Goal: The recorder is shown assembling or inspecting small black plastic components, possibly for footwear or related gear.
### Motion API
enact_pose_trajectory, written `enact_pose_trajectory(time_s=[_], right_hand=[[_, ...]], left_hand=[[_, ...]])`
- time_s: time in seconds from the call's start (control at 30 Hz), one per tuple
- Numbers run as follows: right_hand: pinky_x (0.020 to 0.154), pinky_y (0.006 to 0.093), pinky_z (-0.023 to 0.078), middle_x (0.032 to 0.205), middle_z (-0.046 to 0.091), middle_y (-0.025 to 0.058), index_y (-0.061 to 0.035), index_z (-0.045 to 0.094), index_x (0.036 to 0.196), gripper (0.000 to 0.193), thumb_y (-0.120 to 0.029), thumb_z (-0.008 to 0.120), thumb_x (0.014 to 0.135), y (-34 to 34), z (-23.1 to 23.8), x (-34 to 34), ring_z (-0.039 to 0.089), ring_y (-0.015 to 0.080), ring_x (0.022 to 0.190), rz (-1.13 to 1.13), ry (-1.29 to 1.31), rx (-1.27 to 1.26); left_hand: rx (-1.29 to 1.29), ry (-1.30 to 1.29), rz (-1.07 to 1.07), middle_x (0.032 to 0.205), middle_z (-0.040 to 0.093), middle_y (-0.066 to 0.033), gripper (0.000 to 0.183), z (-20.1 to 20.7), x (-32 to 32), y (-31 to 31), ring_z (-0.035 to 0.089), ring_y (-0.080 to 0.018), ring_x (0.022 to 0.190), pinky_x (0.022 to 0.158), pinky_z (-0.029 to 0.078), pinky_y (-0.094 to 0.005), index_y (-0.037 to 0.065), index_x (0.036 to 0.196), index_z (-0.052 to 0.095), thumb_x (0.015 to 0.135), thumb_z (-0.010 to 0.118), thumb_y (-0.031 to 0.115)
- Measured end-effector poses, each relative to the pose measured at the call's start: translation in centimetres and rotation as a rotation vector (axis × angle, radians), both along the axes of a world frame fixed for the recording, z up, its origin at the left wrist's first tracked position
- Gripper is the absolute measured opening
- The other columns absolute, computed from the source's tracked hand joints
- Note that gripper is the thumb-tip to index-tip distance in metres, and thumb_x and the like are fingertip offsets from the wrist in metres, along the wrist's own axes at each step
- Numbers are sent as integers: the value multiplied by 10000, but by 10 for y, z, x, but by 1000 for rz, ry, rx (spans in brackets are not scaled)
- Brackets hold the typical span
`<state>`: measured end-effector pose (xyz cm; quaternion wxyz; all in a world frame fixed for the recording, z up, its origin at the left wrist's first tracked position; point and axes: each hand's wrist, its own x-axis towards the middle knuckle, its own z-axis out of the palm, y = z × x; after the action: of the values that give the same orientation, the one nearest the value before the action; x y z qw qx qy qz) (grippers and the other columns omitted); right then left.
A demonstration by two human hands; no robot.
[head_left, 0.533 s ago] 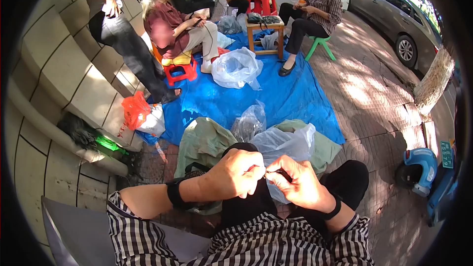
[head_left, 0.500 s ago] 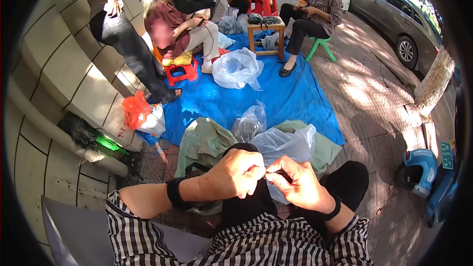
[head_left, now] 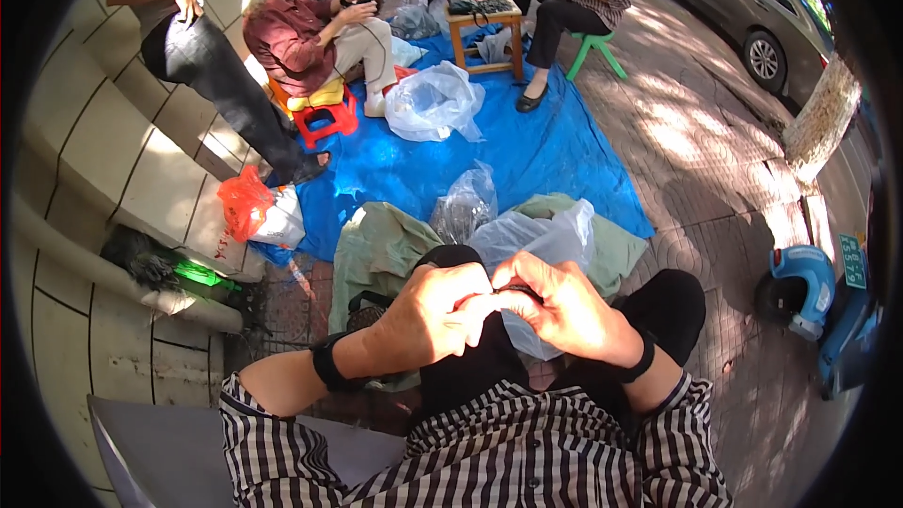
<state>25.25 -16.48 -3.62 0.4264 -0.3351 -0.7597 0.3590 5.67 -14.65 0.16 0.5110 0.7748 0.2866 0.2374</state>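
My left hand [head_left: 437, 309] and my right hand [head_left: 562, 306] meet above my lap, fingertips pinched together. Between them is a small dark piece [head_left: 517, 291], mostly covered by the fingers and too small to name. Both hands are closed on it. Just beyond them a clear plastic bag [head_left: 538, 233] lies over a green cloth [head_left: 376, 243]. Another clear bag [head_left: 467, 205] beside it holds small dark items that I cannot make out.
A blue tarp [head_left: 555, 150] spreads ahead, with a big clear bag [head_left: 435, 103] on it. Several people sit around a wooden stool [head_left: 489, 26]; one stands at left. A red bag [head_left: 245, 204] lies by the steps. At right are a blue helmet [head_left: 804, 287], a tree trunk [head_left: 821, 127] and a car [head_left: 743, 14].
My view has tipped down slightly, so the surroundings sit higher. My hands have drawn closer together, the right fingers now overlapping the left fingertips. The seated person at left has raised their hands.
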Motion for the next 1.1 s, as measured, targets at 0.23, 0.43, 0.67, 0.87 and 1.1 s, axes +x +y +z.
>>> enact_pose_trajectory(time_s=[0.23, 0.43, 0.67, 0.87, 1.1], right_hand=[[770, 258, 469, 944, 650, 110, 32, 583, 918, 107, -61, 533, 897, -4, 5, 20, 607, 146, 856, -430, 393, -9], [486, 186, 375, 782, 579, -4, 2, 567, 926, 166, -101, 658, 833, 2, -28, 6, 463, 19, 544, -358, 319, -96], [529, 291, 451, 782, 613, 91, -24, 546, 948, 251, -203, 662, 815, 7, -35, -1, 595, 202, 598, -339, -19, -40], [536, 239, 433, 699, 611, 31, -8, 586, 891, 146, -134, 644, 846, 16, -61, 13, 539, 67, 586, -209, 312, -293], [449, 227, 302, 642, 590, 53, -2, 615, 818, 207, -199, 607, 879, 21, -92, 32, 408, 65, 484, 140, 699, -738]], left_hand=[[-286, -154, 343, 600, 559, -67, 150, -10, 4, 7, 525, -108, 473, 455, 455, -234, -20, 790, 524, 898, 487, 77], [-292, -300, 327, 615, 563, -72, 128, -31, 16, 15, 540, -107, 505, 462, 449, -225, -12, 837, 531, 897, 512, 99], [-327, -294, 270, 709, 558, -61, 83, -58, 23, 19, 571, -111, 607, 508, 480, -219, -11, 890, 513, 899, 494, 69], [-498, -197, 76, 755, 592, -77, 209, -68, 29, 32, 574, -118, 609, 537, 479, -235, -2, 906, 536, 897, 562, 205], [-25, -219, 153, 746, 597, -10, 141, -79, 43, 27, 529, -51, 616, 561, 432, -208, 24, 902, 497, 853, 614, 85]])
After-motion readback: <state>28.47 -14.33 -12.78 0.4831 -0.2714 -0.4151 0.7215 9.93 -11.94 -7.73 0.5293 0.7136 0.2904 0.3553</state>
